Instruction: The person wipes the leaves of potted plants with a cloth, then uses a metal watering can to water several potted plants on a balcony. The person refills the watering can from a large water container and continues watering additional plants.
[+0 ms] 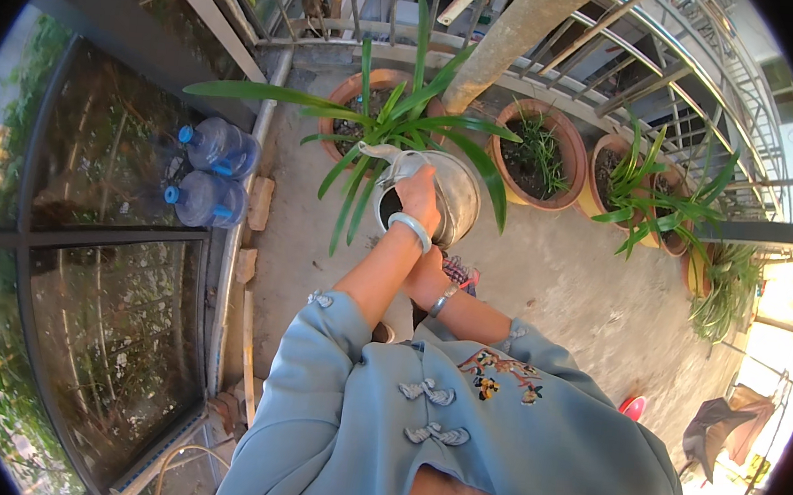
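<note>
A dull metal kettle (464, 191) tilts over the broad strap-leaved plant (388, 116) in a terracotta pot (326, 127). Its spout points left among the leaves; I cannot make out any water coming from it. My left hand (421, 194), with a pale bangle at the wrist, grips the kettle's top handle. Against the near underside of the kettle rests my right hand (429, 279), a silver bracelet on its wrist, seemingly supporting it; its fingers are hidden. Part of the kettle's dark opening shows beside my left wrist.
More potted plants (540, 154) line the metal railing (581, 73) to the right. A thick post (510, 45) rises behind the first pot. Two clear plastic water jugs (215, 175) lie at left, near bricks (261, 204) and glass panels (114, 322). Concrete floor (577, 284) stretches rightwards.
</note>
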`<action>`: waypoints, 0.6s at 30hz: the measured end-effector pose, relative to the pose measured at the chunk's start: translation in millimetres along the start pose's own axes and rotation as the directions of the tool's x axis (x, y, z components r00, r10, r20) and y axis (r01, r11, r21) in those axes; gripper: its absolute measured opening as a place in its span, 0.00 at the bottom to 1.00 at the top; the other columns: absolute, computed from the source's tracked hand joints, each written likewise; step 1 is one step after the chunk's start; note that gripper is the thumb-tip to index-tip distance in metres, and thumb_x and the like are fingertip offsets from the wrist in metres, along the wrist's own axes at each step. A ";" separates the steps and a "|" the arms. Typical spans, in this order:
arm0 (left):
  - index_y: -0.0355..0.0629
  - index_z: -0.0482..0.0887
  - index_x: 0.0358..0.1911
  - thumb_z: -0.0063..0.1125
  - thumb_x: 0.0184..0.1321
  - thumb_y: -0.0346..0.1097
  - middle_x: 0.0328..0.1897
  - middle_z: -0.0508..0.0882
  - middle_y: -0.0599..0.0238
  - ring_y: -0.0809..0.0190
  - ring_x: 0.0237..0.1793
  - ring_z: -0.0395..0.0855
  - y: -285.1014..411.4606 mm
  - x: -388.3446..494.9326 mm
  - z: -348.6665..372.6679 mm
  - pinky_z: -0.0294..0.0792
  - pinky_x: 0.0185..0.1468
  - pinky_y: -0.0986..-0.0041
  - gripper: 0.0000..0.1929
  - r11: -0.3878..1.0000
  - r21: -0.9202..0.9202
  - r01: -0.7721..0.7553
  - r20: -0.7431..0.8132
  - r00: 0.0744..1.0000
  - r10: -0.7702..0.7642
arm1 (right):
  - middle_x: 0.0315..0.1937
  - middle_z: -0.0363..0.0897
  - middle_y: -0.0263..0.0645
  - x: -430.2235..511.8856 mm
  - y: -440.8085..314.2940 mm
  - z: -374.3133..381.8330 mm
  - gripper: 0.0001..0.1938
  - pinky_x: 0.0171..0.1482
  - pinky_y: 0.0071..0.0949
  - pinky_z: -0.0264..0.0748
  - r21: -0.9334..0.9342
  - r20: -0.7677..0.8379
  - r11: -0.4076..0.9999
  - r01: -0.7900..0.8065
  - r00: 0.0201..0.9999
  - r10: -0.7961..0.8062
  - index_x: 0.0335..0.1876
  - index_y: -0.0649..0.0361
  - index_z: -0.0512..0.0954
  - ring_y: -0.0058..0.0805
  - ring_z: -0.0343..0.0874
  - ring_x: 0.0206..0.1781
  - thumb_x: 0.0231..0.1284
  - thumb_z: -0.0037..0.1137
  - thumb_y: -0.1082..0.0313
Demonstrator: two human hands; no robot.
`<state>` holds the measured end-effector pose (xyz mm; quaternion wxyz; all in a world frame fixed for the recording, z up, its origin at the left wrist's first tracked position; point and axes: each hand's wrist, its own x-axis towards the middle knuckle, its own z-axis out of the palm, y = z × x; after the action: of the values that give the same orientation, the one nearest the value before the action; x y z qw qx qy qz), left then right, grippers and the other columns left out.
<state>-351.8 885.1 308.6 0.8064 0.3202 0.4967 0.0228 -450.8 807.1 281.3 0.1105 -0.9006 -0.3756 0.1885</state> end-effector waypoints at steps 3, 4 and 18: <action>0.27 0.66 0.59 0.64 0.53 0.38 0.64 0.69 0.47 0.50 0.61 0.69 -2.3 5.3 23.2 0.65 0.61 0.57 0.33 1.000 0.025 0.004 -0.057 0.998 -0.002 | 0.53 0.80 0.41 10.9 23.1 -5.7 0.16 0.54 0.40 0.75 0.612 0.072 0.778 -0.139 0.990 0.120 0.51 0.52 0.78 0.40 0.79 0.55 0.65 0.41 0.58; 0.21 0.76 0.47 0.63 0.54 0.38 0.50 0.82 0.49 0.56 0.47 0.76 -5.7 6.2 34.9 0.67 0.54 0.64 0.24 0.998 0.059 -0.034 -0.178 0.983 0.044 | 0.56 0.78 0.41 14.5 29.3 -8.9 0.17 0.56 0.41 0.73 0.944 0.276 0.114 -0.309 0.931 0.238 0.53 0.51 0.76 0.41 0.77 0.57 0.67 0.39 0.56; 0.19 0.70 0.54 0.66 0.50 0.36 0.57 0.78 0.37 0.48 0.56 0.79 -36.6 82.2 84.8 0.69 0.58 0.59 0.32 0.989 0.094 0.114 -0.245 0.965 -0.088 | 0.61 0.73 0.40 65.3 97.1 -27.2 0.25 0.67 0.49 0.64 0.276 0.795 -0.935 -0.222 0.600 0.092 0.61 0.49 0.70 0.44 0.72 0.63 0.70 0.34 0.43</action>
<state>-251.3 843.3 249.8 0.7220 0.3322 0.6069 -0.0065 -335.4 785.1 256.0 0.7114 -0.2223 0.4963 0.4452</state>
